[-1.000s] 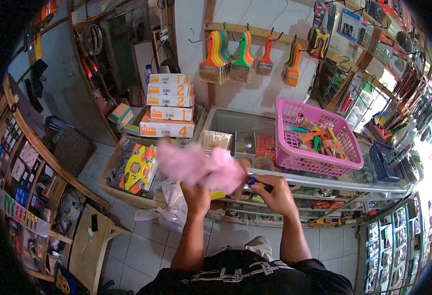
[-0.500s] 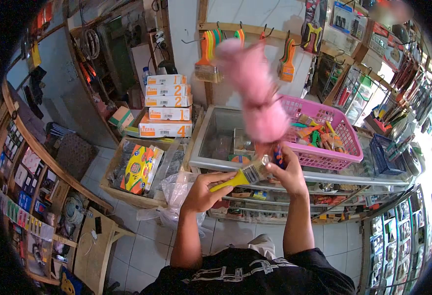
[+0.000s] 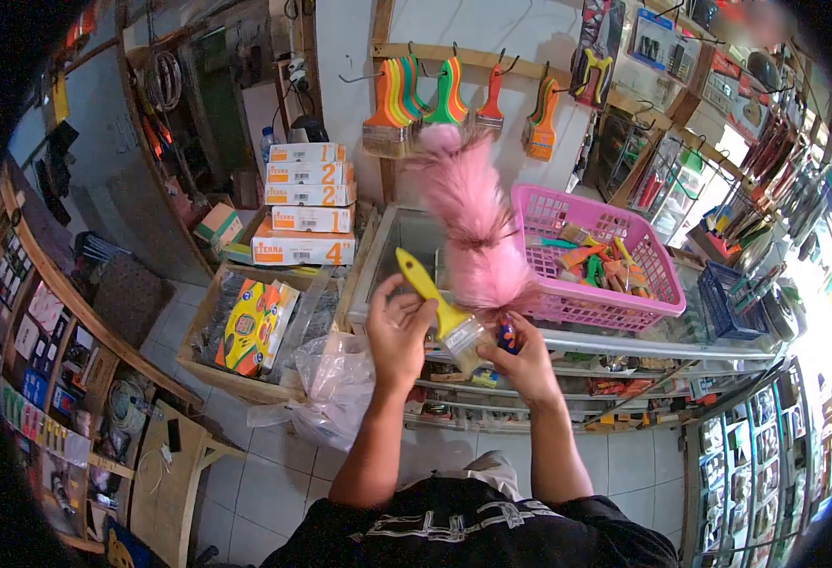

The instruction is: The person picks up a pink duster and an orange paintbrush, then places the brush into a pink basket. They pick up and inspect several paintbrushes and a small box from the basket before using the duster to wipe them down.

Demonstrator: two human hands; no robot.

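A yellow-handled paintbrush [image 3: 425,284] tilts between my hands, its handle end up and its bristles low toward the right. My left hand [image 3: 400,327] touches the handle with its thumb, the other fingers curled and partly spread behind it. My right hand [image 3: 522,362] is closed around the dark handle of a pink fluffy duster [image 3: 474,208], and its fingertips meet the brush's bristle end. The duster rises up and to the left above the hand.
A pink basket [image 3: 596,308] of small brushes stands on the glass counter [image 3: 615,341], beside a dark blue basket [image 3: 733,301]. Brushes [image 3: 392,104] hang from hooks on the wall. Left are stacked white-orange boxes [image 3: 310,220], a wooden crate [image 3: 245,381] and a plastic bag [image 3: 332,388].
The yellow brush has swung from nearly flat to steeply tilted, handle end up. My left hand has risen and loosened. The duster, blurred before, now shows sharply, leaning up and left.
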